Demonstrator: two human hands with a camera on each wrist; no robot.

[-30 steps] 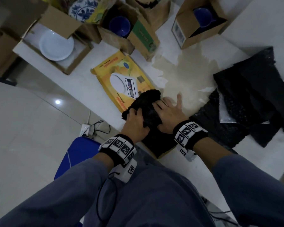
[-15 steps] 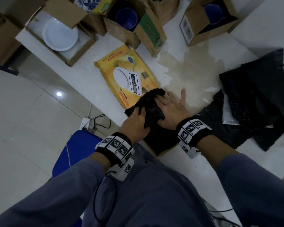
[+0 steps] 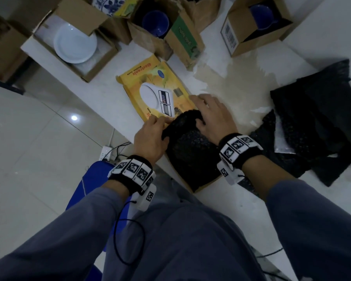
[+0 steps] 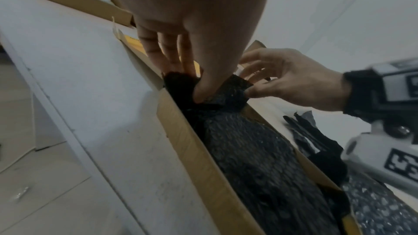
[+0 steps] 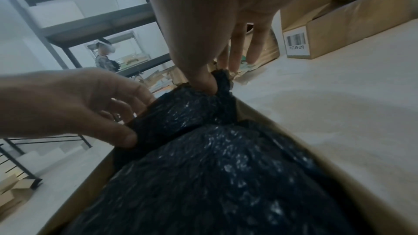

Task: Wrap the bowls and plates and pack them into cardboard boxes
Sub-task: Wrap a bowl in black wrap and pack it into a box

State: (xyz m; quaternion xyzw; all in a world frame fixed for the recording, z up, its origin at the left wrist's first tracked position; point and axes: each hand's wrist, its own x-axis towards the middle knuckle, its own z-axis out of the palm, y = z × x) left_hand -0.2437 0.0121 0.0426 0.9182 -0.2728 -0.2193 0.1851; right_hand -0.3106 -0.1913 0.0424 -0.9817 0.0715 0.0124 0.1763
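Observation:
A bundle in black bubble wrap [image 3: 190, 155] lies in an open cardboard box [image 3: 203, 188] at the table's near edge. What is wrapped inside is hidden. My left hand [image 3: 160, 126] pinches the wrap's far left end, thumb on top [image 4: 199, 94] and fingers behind. My right hand [image 3: 199, 116] curls over the far right end, its thumb pressed into a fold [image 5: 203, 81]. The box's yellow lid [image 3: 156, 92], printed with a kitchen scale, lies flat just beyond both hands.
Loose black wrap sheets [image 3: 316, 122] lie on the table to the right. Open boxes stand at the back: a white plate [image 3: 75, 43], a blue bowl [image 3: 155, 23], another blue bowl [image 3: 260, 16]. A blue stool [image 3: 93, 179] stands below the table edge. Far off stands a person [image 5: 105, 58].
Both hands have slid forward to the far end of the bundle. The right hand, flat on top before, now curls over the end. The raised wrap end sits lower in the box.

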